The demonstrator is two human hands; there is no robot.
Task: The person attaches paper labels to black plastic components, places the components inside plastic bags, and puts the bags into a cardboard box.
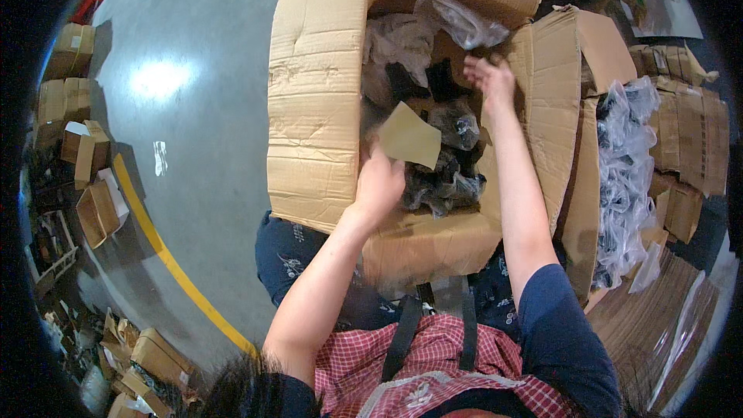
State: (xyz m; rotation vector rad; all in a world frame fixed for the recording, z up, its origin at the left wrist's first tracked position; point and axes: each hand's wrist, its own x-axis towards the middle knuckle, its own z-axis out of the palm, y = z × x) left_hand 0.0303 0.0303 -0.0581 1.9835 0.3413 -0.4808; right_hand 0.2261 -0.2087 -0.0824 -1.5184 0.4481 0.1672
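A big open cardboard box (317, 101) stands in front of me with its flaps folded outward. Inside lie several black items (443, 81) and clear plastic bags (453, 19). My left hand (379, 179), at the box's left inner side, is closed on the edge of a small yellowish card (412, 138). That card is tilted above the wrapped black items (441, 186). Deeper in, by the right wall and just below a clear bag, my right hand (493, 80) has its fingers apart and nothing visible in them.
On the right stands another open carton (582, 193) full of plastic-wrapped items (625, 178). More cardboard boxes (689, 128) are stacked beyond it. Along the left, past a yellow floor line (178, 271), sit several small cartons (93, 155) and scraps.
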